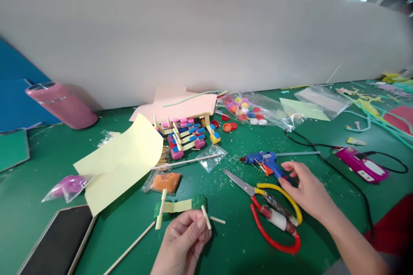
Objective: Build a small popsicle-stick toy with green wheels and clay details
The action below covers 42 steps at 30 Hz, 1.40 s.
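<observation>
My left hand (187, 238) is closed in a pinch on a short pale wooden stick (206, 217). Another short stick piece (217, 220) shows just right of those fingers; whether it touches them I cannot tell. Behind this hand lies a small green-wheeled toy car (180, 206) with a pale yellow strip and an upright crosspiece. My right hand (301, 184) has its fingers apart and curved beside the handle of a blue glue gun (263, 157), thumb close to the handle's end. Scissors (274, 212) with yellow and red handles lie below the gun.
Several finished toy cars (187, 135) stand behind, near a bag of coloured caps (241, 107). A phone (58, 240), yellow paper (124, 161) and pink tumbler (63, 105) lie left. A magenta power strip (361, 164) and black cable are right. A long stick (129, 247) lies in front.
</observation>
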{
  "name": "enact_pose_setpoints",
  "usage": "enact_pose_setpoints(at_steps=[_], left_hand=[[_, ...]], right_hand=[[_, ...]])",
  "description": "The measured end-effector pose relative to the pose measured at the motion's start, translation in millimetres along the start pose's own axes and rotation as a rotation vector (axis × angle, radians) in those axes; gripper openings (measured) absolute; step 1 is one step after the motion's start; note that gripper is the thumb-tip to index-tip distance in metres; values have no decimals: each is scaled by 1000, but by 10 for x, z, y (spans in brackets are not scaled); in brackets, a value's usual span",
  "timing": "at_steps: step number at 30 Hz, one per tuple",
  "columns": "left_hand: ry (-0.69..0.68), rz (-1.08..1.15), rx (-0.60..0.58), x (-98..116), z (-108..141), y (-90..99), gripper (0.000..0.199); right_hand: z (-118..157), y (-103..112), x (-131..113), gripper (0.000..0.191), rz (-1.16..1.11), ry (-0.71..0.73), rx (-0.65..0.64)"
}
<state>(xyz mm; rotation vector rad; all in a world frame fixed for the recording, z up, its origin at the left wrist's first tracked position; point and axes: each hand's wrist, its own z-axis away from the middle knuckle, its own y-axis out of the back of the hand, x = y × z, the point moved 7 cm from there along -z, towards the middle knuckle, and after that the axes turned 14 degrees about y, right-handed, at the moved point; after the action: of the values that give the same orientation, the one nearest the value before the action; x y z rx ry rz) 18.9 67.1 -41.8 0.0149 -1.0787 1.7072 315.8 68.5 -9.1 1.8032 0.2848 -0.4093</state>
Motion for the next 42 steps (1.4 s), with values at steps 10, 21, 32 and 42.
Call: enact_pose_setpoints(at_steps=[10,21,32,42], left_hand=[[-41,9,-23,51,22,13,17],[-79,82,-124,118,110,-62,20],[-84,140,-160,146,129,-59,20],[-59,133,-138,121,98,-58,17]], right_hand=[[-157,-93,11,12,-72,-59,-115],[133,-124,-1035,39,-1316,-240,-402],[333,-154,-1012,21,-1068,-108,-451],[433,-93,-1017,25,-809,-46,-430]])
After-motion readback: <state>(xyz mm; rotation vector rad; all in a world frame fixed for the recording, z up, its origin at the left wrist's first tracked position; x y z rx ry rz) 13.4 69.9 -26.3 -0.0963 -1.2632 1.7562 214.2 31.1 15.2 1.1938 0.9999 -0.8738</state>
